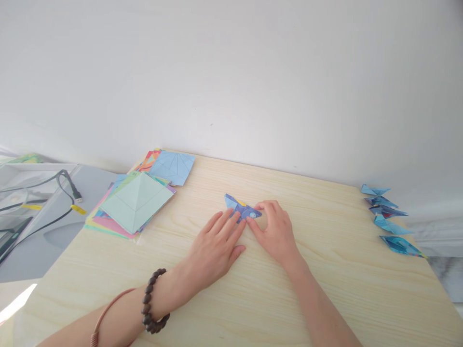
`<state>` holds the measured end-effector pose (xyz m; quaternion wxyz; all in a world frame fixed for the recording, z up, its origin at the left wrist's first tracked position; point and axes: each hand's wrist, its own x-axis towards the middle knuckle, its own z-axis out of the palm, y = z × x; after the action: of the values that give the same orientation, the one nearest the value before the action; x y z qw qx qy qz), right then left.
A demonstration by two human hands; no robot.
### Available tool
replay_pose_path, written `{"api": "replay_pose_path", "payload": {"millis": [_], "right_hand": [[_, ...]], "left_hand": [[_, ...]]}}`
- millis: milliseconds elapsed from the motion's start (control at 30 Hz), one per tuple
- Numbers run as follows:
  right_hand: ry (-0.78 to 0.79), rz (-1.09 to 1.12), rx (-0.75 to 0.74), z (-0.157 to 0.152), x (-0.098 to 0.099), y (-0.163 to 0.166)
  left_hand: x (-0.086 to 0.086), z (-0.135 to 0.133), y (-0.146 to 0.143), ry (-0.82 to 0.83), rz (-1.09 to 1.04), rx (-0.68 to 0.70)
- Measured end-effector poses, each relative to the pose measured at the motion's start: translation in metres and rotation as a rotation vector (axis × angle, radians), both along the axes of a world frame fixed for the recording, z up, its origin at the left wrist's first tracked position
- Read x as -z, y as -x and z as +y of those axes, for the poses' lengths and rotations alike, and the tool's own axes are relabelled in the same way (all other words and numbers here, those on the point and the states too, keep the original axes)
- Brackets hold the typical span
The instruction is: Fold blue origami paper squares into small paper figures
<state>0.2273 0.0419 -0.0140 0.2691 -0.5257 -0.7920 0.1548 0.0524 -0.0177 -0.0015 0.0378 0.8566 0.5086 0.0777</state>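
A small blue patterned folded paper piece [240, 208] lies on the light wooden table [325, 270]. My left hand [215, 248] rests flat on the table with fingers stretched out, its fingertips pressing the near edge of the paper. My right hand [275, 231] has its fingers curled, pinching and pressing the paper's right end. A dark bead bracelet and a thin pink cord sit on my left wrist.
A stack of coloured paper sheets [133, 205] lies at the table's back left, a light blue creased sheet [172, 167] on top behind. Several folded blue paper pieces [388, 219] line the right edge. Cables [68, 190] lie on a grey surface left. A white wall stands behind.
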Motion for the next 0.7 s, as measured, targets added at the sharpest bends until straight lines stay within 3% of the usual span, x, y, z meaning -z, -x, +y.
{"api": "replay_pose_path", "payload": {"millis": [700], "right_hand": [[0.069, 0.097, -0.007, 0.0058, 0.0016, -0.0091]], "left_hand": [[0.0, -0.0005, 0.0, 0.001, -0.029, 0.004]]}}
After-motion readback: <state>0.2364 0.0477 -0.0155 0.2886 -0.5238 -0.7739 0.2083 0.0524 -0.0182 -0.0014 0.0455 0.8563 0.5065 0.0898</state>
